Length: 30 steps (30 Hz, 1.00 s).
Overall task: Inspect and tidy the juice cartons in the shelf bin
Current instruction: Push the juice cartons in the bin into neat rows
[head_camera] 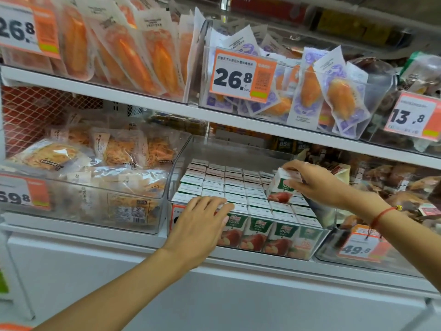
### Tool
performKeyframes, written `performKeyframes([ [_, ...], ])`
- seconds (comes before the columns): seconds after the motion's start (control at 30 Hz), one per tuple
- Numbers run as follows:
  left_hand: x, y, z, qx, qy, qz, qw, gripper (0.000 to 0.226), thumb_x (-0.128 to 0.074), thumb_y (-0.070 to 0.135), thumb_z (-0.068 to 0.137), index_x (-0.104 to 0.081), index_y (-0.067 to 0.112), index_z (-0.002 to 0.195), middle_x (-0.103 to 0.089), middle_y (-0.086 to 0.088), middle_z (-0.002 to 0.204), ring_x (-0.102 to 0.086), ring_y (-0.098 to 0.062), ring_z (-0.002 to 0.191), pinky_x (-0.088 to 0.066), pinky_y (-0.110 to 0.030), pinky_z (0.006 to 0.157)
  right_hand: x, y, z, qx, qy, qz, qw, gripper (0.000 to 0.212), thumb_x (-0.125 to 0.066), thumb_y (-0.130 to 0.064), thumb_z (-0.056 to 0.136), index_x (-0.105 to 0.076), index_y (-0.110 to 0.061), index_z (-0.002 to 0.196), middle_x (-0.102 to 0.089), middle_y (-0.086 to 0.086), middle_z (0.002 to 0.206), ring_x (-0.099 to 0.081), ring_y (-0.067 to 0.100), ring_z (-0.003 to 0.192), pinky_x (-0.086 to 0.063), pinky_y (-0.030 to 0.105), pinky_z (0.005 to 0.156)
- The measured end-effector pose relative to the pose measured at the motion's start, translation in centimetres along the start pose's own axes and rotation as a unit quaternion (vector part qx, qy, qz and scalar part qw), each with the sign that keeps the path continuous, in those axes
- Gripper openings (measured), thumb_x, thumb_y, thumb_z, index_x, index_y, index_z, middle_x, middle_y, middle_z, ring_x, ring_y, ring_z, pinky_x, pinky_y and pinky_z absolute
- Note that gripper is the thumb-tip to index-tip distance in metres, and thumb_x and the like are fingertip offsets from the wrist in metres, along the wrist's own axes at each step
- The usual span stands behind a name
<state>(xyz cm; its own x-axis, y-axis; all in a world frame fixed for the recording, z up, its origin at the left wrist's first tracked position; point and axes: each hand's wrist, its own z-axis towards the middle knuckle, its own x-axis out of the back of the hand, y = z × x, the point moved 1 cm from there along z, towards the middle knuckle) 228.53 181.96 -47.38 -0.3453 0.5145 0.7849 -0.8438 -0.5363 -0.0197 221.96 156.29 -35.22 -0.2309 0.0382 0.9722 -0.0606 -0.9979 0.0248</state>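
While the left hand [202,220] lies flat with straight fingers on the front rim of the clear bin [181,151], the right hand [317,181] grips one juice carton [281,187] from above. Its fingers curl over the top of that carton and its thumb is on the near side. The carton is tilted and lifted a bit higher than the others, at the right side of the bin, just under the right hand.

Under and past the left hand's fingertips, many more juice cartons [229,185] stand packed in tidy rows, and their white tops fill the bin. In the front row, just right of the left hand, the green and red sides of the cartons show through the clear wall, with fruit pictured on them. The left hand covers part of a price tag [177,215] on the bin front.

A red string [379,216] is tied round the right wrist. Below that wrist is an orange tag [358,247] with 49.8 on it. To the left of the left hand, another clear bin [95,211] holds bags of what may be shredded snacks, but the view is blurry there. Above both hands, a shelf [143,101] carries packs of orange food and a tag [241,75] that reads 26.8.
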Motion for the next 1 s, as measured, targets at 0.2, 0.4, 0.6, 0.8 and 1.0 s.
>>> performKeyframes([
  [0.2, 0.6, 0.0, 0.1, 0.017, -0.067, -0.015, 0.998, 0.04, -0.032, 0.029, 0.106, -0.044, 0.023, 0.143, -0.048, 0.005, 0.143, -0.045, -0.017, 0.131, -0.032, -0.034, 0.111, 1.2, -4.6, -4.2, -0.044, 0.265, 0.168, 0.948, 0.038, -0.044, -0.027, 0.101, -0.049, -0.012, 0.136, -0.055, 0.006, 0.122, -0.051, 0.016, 0.106, -0.043, 0.028, 0.087],
  [0.4, 3.5, 0.9, 0.5, 0.124, -0.059, -0.129, 0.982, 0.043, -0.023, 0.037, 0.106, -0.041, 0.029, 0.144, -0.04, 0.014, 0.148, -0.029, -0.004, 0.138, -0.013, -0.023, 0.116, -0.3, -8.7, -6.2, -0.127, 0.153, 0.52, 0.831, 0.032, -0.058, -0.032, 0.094, -0.063, -0.02, 0.123, -0.067, -0.002, 0.115, -0.064, 0.007, 0.097, -0.052, 0.015, 0.076],
  [0.6, 6.5, 4.5, 0.2, 0.353, -0.159, -0.589, 0.709, 0.022, -0.05, 0.04, 0.099, -0.067, 0.028, 0.105, -0.074, 0.014, 0.097, -0.07, -0.006, 0.094, -0.053, -0.025, 0.087, -3.9, -10.7, -7.3, -0.149, 0.048, 0.614, 0.774, 0.044, -0.071, -0.05, 0.065, -0.072, -0.029, 0.104, -0.077, -0.005, 0.09, -0.073, 0.01, 0.087, -0.06, 0.027, 0.073],
  [0.8, 5.7, 3.9, -2.6, 0.341, -0.132, -0.624, 0.69, 0.027, -0.058, 0.042, 0.093, -0.067, 0.027, 0.113, -0.075, 0.016, 0.097, -0.07, 0.001, 0.09, -0.049, -0.006, 0.065, -5.0, -11.4, -7.0, -0.155, 0.035, 0.669, 0.726, 0.04, -0.072, -0.041, 0.075, -0.068, -0.021, 0.11, -0.077, 0.0, 0.093, -0.074, 0.015, 0.085, -0.058, 0.022, 0.062],
  [1.0, 5.3, 3.7, -2.8, 0.388, -0.083, -0.639, 0.659, 0.026, -0.058, 0.041, 0.094, -0.07, 0.022, 0.108, -0.077, 0.006, 0.094, -0.073, -0.007, 0.089, -0.054, -0.014, 0.065, -5.8, -12.3, -6.9, -0.152, -0.027, 0.664, 0.731, 0.039, -0.057, -0.047, 0.092, -0.067, -0.017, 0.114, -0.075, 0.005, 0.104, -0.072, 0.022, 0.096, -0.057, 0.036, 0.088],
])
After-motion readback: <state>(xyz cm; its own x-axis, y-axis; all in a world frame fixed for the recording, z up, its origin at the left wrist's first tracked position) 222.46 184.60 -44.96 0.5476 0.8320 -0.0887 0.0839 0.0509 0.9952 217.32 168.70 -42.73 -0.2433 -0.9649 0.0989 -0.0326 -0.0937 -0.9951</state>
